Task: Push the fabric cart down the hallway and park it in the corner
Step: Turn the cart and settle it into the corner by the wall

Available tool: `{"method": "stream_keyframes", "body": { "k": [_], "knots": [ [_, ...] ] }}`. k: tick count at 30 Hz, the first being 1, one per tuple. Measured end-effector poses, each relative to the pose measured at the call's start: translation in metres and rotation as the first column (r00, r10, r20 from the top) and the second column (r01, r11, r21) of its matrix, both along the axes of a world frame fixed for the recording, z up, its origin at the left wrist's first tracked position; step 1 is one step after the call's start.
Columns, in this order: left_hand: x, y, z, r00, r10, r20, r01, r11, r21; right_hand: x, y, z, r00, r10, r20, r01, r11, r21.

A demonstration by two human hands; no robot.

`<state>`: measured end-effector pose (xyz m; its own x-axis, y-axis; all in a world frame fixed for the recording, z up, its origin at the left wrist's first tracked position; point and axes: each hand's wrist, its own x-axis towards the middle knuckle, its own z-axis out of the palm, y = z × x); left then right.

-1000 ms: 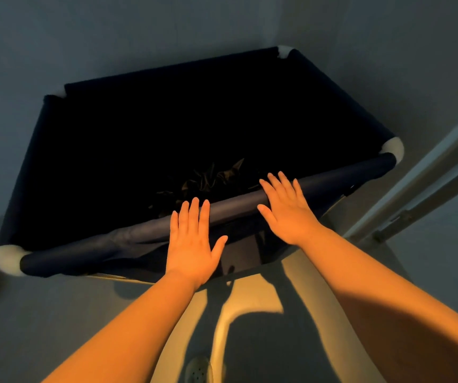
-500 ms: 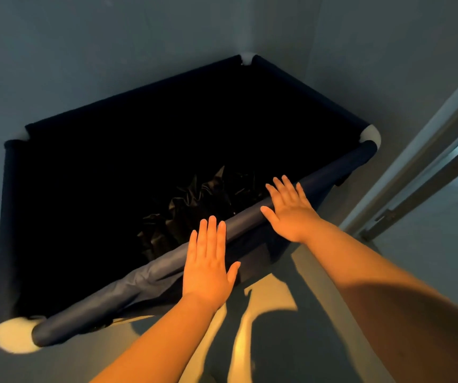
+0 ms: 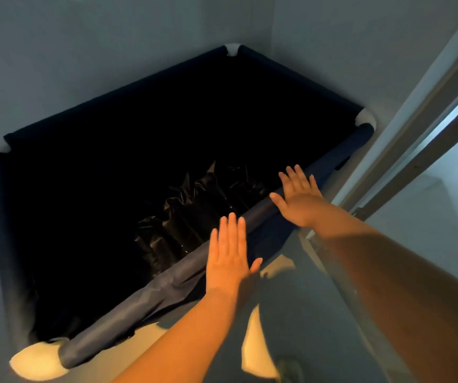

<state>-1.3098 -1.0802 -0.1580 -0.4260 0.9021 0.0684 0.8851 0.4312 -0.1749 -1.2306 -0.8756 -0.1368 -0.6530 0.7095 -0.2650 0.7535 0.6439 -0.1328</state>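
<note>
A dark navy fabric cart (image 3: 164,286) with white corner joints fills the middle of the head view, its far corner tucked into the meeting of two grey walls. Crumpled dark fabric (image 3: 194,217) lies at its bottom. My left hand (image 3: 229,258) lies flat, fingers together and extended, over the near top rail. My right hand (image 3: 297,194) is flat with fingers spread on the same rail, further right. Neither hand wraps around the rail.
Grey walls (image 3: 84,51) stand close behind and to the right of the cart. A door frame (image 3: 421,139) runs diagonally at the right, with a brighter room beyond. Lit patches of floor (image 3: 258,346) show below my arms.
The cart has swung and moved further into the corner, its left end turning toward me. Both hands stayed flat on the near rail and travelled with it.
</note>
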Motion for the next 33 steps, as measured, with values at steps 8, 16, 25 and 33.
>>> {"method": "stream_keyframes", "body": {
  "k": [8,16,25,33],
  "knots": [
    [-0.051,0.019,0.002,0.998,-0.037,0.048,0.036,0.999,0.015,-0.033,0.005,-0.002,0.996,0.017,-0.091,-0.014,1.000,0.025],
    [-0.111,0.036,0.004,0.998,-0.050,-0.050,0.045,0.994,-0.099,-0.055,0.011,0.001,0.994,0.078,-0.072,-0.072,0.994,0.079],
    [-0.161,0.035,0.008,0.995,-0.099,0.031,0.101,0.991,-0.087,-0.097,0.016,-0.008,0.993,0.112,-0.046,-0.105,0.986,0.133],
    [-0.165,0.039,0.007,0.979,-0.167,0.113,0.174,0.983,-0.054,-0.095,0.026,-0.016,0.994,0.083,-0.066,-0.070,0.981,0.182]
  ]
}}
